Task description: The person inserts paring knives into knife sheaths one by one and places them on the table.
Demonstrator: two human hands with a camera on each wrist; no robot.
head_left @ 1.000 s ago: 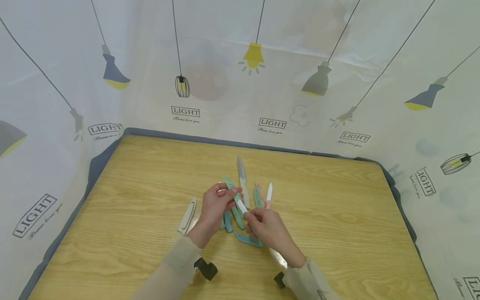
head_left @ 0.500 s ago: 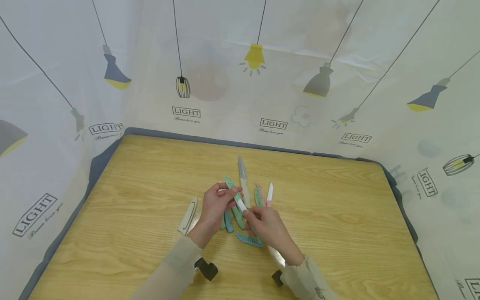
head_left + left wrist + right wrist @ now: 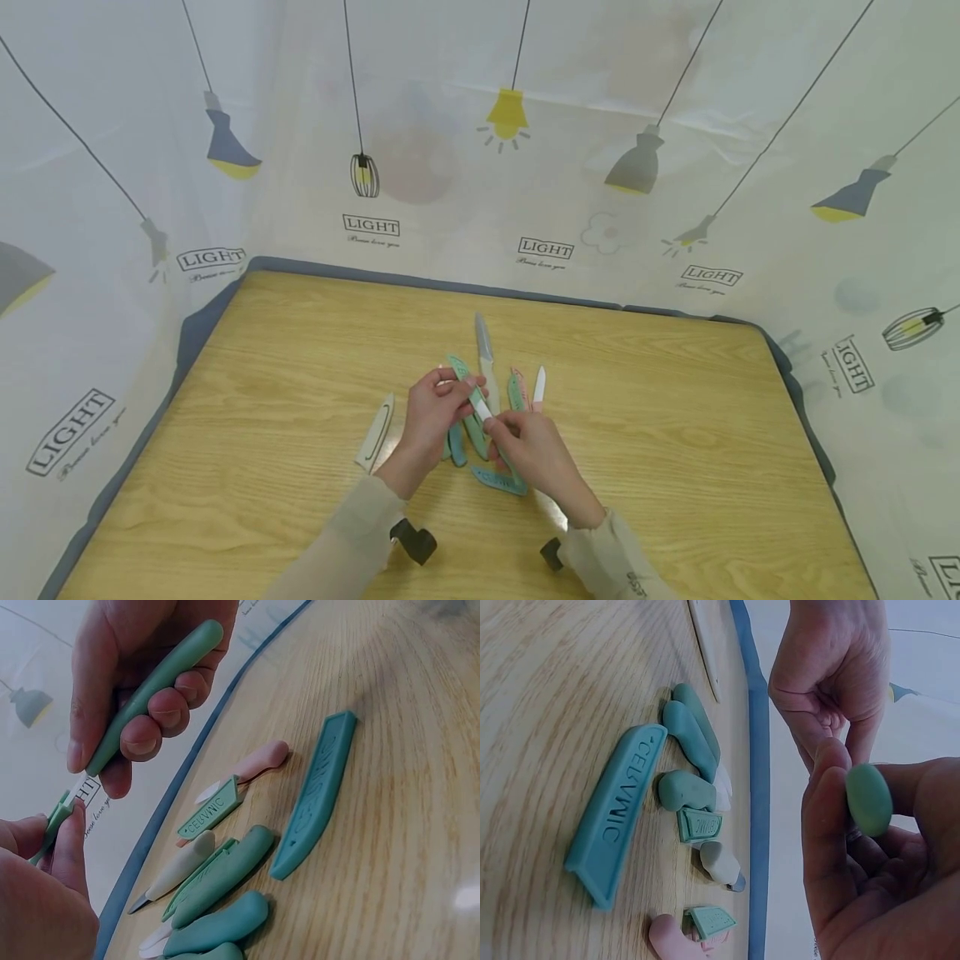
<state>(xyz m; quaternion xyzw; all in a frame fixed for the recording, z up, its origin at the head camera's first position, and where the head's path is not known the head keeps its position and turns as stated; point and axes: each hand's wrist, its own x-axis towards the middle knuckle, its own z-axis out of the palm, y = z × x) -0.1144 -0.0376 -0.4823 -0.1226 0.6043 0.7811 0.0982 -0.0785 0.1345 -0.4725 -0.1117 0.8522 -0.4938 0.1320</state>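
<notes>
My left hand (image 3: pixel 433 408) pinches a light green knife sheath (image 3: pixel 458 366) between thumb and fingers above the table. My right hand (image 3: pixel 536 450) grips the green handle (image 3: pixel 154 694) of a paring knife, whose white blade (image 3: pixel 482 409) sits partly inside the sheath's mouth. In the right wrist view the handle's rounded end (image 3: pixel 869 800) points toward the camera. Below the hands lie a teal-blue sheath (image 3: pixel 315 796), a green-handled knife (image 3: pixel 225 874) and a blue-handled knife (image 3: pixel 221 924). My hands hide part of this group in the head view.
A cream knife with a grey blade (image 3: pixel 483 337) lies beyond the hands. To the right are a pink knife (image 3: pixel 539 385), a green sheath (image 3: pixel 517 392) and a pink sheath. A cream sheath (image 3: pixel 375 433) lies left. Printed curtains surround the wooden table (image 3: pixel 675 467).
My right hand has shifted slightly up and left toward my left hand. Less of the white blade shows outside the green sheath. The things on the table have stayed put.
</notes>
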